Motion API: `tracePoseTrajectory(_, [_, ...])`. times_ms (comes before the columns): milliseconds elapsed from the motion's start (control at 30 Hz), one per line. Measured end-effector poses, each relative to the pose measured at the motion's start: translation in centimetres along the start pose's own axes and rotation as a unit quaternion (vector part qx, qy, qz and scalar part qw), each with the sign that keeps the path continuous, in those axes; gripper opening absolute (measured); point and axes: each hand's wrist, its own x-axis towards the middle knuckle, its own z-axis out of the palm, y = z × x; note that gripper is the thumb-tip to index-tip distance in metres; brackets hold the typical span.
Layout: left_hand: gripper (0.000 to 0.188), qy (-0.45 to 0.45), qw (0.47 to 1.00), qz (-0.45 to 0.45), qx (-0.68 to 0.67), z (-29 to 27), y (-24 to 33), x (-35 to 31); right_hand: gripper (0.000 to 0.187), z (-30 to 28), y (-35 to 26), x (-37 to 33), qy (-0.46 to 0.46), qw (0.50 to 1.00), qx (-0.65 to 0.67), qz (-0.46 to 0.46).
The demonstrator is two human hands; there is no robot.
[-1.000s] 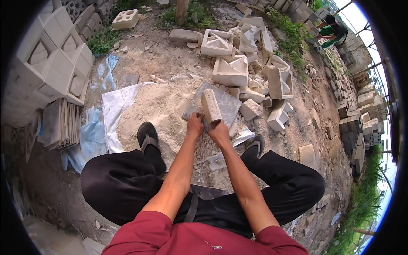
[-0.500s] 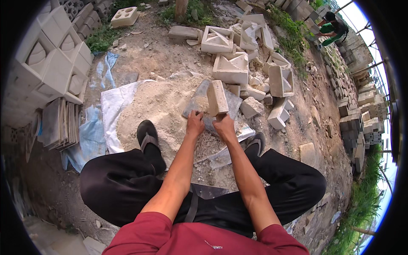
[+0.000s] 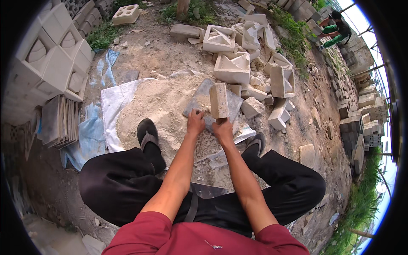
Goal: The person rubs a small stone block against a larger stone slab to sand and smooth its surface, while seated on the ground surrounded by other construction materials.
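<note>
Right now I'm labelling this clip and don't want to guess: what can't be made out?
All in the head view:
Right hand: its fingertips and exact grip on the block, hidden by the back of the hand.
Left hand: what its fingertips touch, too small to tell.
Far worker: fingers, too small.
Pale stack: outer end, lost in the dark rim.

Between your hands: a narrow gap parts your left hand [image 3: 196, 122] from your right hand [image 3: 223, 129].
Ahead, right: the rectangular block [image 3: 219, 101] in your right hand bars the way over the grey slab [image 3: 196, 100].
Farther right: a rubble chunk [image 3: 252, 107] and broken moulded blocks [image 3: 231, 68] crowd the slab's edge.
Left: you can pass over the powder heap [image 3: 148, 102].
Nearer you: the left sandal [image 3: 147, 129] and right sandal [image 3: 256, 144] flank your reach.
</note>
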Motion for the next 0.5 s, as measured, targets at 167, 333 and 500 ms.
tracePoseTrajectory(167, [0.038, -0.014, 1.000, -0.012, 0.011, 0.1, 0.9, 0.5, 0.046, -1.3, 0.3, 2.0, -0.077, 0.995, -0.065, 0.004])
tracePoseTrajectory(333, [0.040, 0.008, 1.000, 0.002, 0.008, 0.0, -0.3, 0.3, 0.047, -0.2, -1.6, 0.6, 0.012, 0.999, 0.030, -0.033])
tracePoseTrajectory(500, [0.042, -0.006, 1.000, -0.029, 0.006, 0.4, 1.3, 0.5, 0.047, 0.2, 0.6, 1.3, -0.020, 0.998, -0.061, 0.020])
